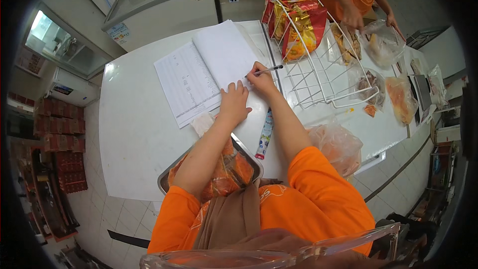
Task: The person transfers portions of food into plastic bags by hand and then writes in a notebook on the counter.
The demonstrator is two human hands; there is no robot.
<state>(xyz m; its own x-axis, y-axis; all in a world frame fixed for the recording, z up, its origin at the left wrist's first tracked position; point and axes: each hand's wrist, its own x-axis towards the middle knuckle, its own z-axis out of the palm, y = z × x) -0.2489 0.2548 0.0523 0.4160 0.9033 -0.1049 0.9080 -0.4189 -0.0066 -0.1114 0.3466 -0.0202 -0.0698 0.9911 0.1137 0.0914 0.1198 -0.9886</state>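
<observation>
An open notebook lies on the white table, its left page written on and its right page mostly blank. My right hand grips a pen whose tip is at the lower part of the right page. Beside it, my left hand rests with spread fingers on the notebook's lower edge and holds nothing. Under my left forearm sits a metal tray with orange-red packed pieces in it. A slim printed packet lies between my forearms.
A white wire basket holds red and gold bags. Beyond it a co-worker's hand is over bagged food. A plastic bag is by my right elbow. Chest freezers stand behind the table.
</observation>
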